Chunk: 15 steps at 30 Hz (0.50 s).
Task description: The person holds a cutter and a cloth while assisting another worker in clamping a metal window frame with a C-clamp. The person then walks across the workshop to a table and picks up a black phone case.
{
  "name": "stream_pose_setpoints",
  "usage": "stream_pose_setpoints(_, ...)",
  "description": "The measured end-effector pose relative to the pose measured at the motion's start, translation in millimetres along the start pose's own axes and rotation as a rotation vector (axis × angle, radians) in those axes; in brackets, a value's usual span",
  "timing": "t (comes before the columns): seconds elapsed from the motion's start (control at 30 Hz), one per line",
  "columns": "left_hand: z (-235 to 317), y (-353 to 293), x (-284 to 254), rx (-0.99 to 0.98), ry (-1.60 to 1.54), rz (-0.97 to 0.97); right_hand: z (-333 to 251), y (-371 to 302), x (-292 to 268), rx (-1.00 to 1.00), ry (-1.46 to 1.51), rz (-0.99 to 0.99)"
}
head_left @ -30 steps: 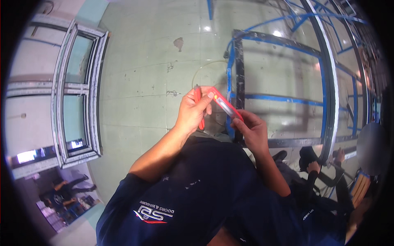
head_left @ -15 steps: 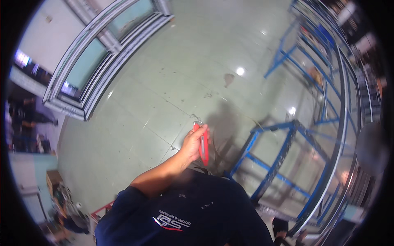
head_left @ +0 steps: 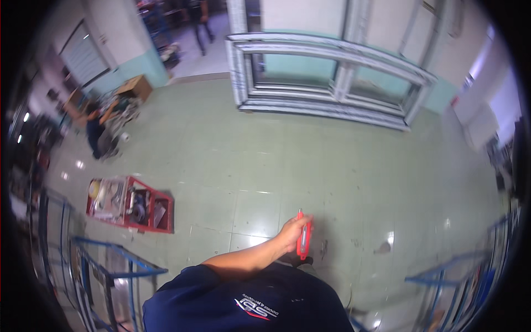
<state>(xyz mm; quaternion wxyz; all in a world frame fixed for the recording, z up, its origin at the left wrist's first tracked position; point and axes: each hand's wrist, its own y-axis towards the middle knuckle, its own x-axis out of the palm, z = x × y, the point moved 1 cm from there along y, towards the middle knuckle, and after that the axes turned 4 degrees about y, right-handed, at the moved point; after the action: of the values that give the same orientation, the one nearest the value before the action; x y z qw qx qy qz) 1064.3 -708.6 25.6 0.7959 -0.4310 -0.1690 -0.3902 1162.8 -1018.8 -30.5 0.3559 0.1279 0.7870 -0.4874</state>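
My left hand point(head_left: 293, 233) is out in front of my body, its fingers closed around a slim red hand tool point(head_left: 303, 242). A grey metal strip runs along the tool's middle, and a short metal tip sticks up beyond my thumb. The exact kind of tool cannot be made out. Below it are my shoe and trouser leg, partly covered by my dark blue shirt point(head_left: 221, 296). My right hand is out of view.
A large wrapped window frame point(head_left: 326, 105) stands at the far wall. Left are a red tool cart point(head_left: 152, 213) with compartments and a crouching person point(head_left: 98, 133). Blue metal racks point(head_left: 121, 271) flank both sides. Another person point(head_left: 197, 25) is in the doorway.
My view has turned left, so the window frame now lies ahead and the red cart and crouching person show at left. My left hand still grips the red tool.
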Motion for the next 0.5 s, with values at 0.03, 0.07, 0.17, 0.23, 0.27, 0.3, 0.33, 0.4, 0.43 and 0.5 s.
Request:
stream_pose_setpoints(0.03, 11.0, 4.6, -4.3, 0.012, -0.005, 0.000, -8.8, 26.5, -12.8, -0.046, -0.023, -0.001)
stream_pose_setpoints(0.07, 26.3, 7.4, -9.2, 0.048, -0.028, 0.054, -17.6, 52.2, -24.8, -0.088, -0.040, 0.000)
stream_pose_setpoints(0.17, 49.4, 33.7, -64.4, 0.149, 0.035, 0.221, -44.1, 119.3, -41.4, -0.196, -0.070, -0.011)
stream_pose_setpoints(0.23, 57.7, 49.4, -115.5, 0.229, 0.221, 0.403, -58.7, 160.8, -49.5, -0.261, -0.089, -0.026)
stream_pose_setpoints(0.27, 57.0, 57.9, -147.5, 0.298, 0.330, 0.506, -65.9, 181.3, -57.7, -0.299, -0.107, -0.038)
stream_pose_setpoints(0.3, 58.9, 59.8, -170.6, 0.281, 0.500, 0.612, -70.5, 203.3, -68.0, -0.332, -0.126, -0.048)
stream_pose_setpoints(0.33, 65.5, 59.5, -192.0, 0.258, 0.667, 0.723, -80.8, 227.8, -80.4, -0.371, -0.147, -0.058)
stream_pose_setpoints(0.4, 74.0, 49.2, -228.5, 0.134, 0.757, 0.889, -111.3, 271.5, -99.4, -0.459, -0.194, -0.096)
stream_pose_setpoints(0.43, 72.9, 38.0, -245.7, 0.132, 0.717, 0.939, -125.8, 289.6, -106.3, -0.502, -0.222, -0.123)
stream_pose_setpoints(0.5, 70.3, 12.0, -274.9, -0.058, 0.978, 1.074, -159.7, 325.5, -117.9, -0.584, -0.278, -0.180)
